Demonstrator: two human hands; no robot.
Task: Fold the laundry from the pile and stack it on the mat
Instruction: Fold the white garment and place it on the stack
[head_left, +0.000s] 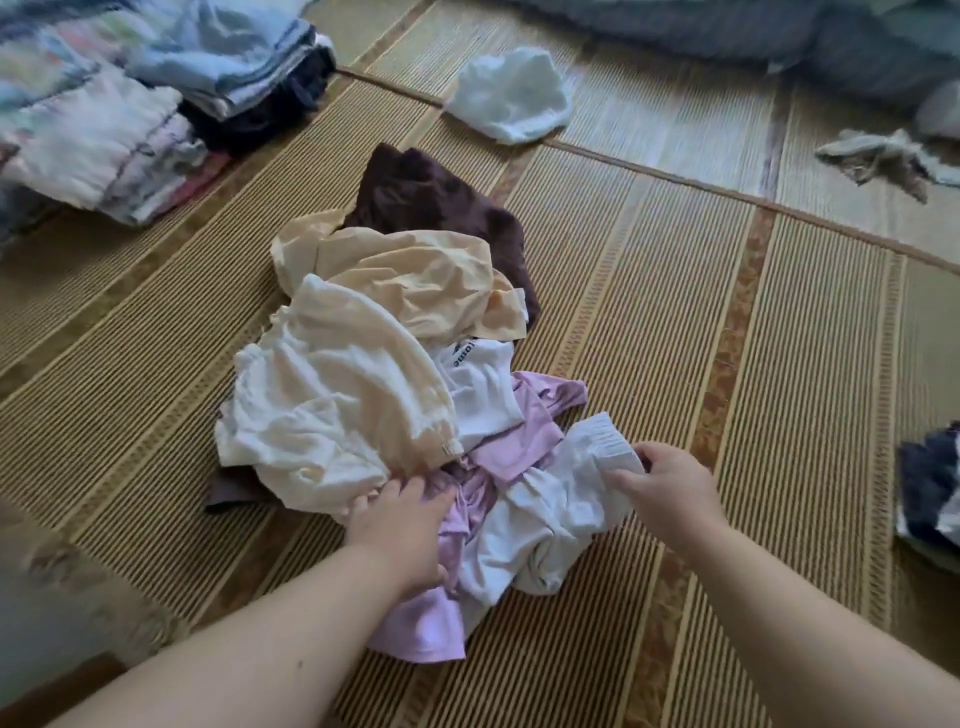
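Note:
A loose pile of laundry (395, 364) lies in the middle of the woven straw mat (675, 364): a dark brown garment (431, 202) at the far end, a cream one (410, 275), an off-white one (322, 415), a lilac one (519, 441) and a white garment with an elastic waistband (561, 499) nearest me. My left hand (400, 525) presses into the pile's near edge, fingers in the lilac cloth. My right hand (670, 488) pinches the white garment's waistband.
Stacks of folded clothes (156, 104) stand at the far left. A crumpled white item (511, 96) and a grey rag (883, 158) lie on the far mat. Grey-blue bedding (779, 36) runs along the top right. Dark and white cloth (930, 493) sits at the right edge.

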